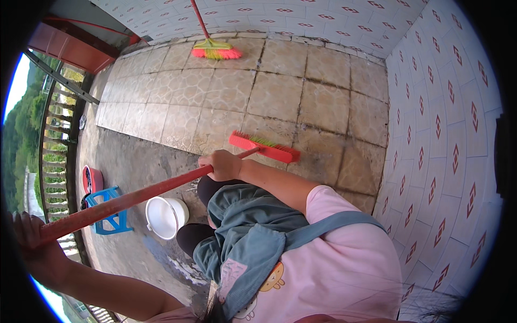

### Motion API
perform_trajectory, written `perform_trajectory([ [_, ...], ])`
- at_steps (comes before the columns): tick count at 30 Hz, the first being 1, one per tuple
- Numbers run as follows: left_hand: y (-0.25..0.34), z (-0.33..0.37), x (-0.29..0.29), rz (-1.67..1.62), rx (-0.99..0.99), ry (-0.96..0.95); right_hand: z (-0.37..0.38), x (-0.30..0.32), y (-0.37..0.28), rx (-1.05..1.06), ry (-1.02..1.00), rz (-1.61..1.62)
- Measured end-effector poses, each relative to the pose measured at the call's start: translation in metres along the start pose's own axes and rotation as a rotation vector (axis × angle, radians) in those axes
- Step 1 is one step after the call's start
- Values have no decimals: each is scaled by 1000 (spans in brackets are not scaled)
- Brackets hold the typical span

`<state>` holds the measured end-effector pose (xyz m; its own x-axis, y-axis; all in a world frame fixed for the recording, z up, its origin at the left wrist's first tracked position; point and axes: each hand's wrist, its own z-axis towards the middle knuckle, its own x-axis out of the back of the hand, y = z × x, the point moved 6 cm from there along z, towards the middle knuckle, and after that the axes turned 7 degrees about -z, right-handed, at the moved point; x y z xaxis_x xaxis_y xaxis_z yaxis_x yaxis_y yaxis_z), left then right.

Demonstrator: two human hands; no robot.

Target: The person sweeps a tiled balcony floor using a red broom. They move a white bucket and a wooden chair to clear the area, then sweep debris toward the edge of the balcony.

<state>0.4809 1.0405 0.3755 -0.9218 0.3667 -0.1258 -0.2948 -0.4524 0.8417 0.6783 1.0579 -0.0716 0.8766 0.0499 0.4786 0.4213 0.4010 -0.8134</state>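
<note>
A long red handle crosses in front of me from the lower left to a floor scrub brush [264, 146]. Its red head has red and green bristles and sits at the tiled floor. My right hand [222, 164] is closed round the handle a little above the head. At the handle's far end, by the left edge of the view, my left hand [39, 250] holds the shaft, its fingers partly in dark shadow.
A yellow and pink broom [215, 48] leans at the back tiled wall [291, 19]. A white bucket [167, 216], a blue plastic stool [123, 215] and a red basin [93, 179] stand on the concrete to the left, near a balustrade [54, 156]. Patterned wall tiles rise on the right.
</note>
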Motion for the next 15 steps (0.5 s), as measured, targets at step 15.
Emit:
perform_trajectory([
  [15, -142, -118, -115, -452, -22, 55, -198, 115, 94, -299, 40, -258],
])
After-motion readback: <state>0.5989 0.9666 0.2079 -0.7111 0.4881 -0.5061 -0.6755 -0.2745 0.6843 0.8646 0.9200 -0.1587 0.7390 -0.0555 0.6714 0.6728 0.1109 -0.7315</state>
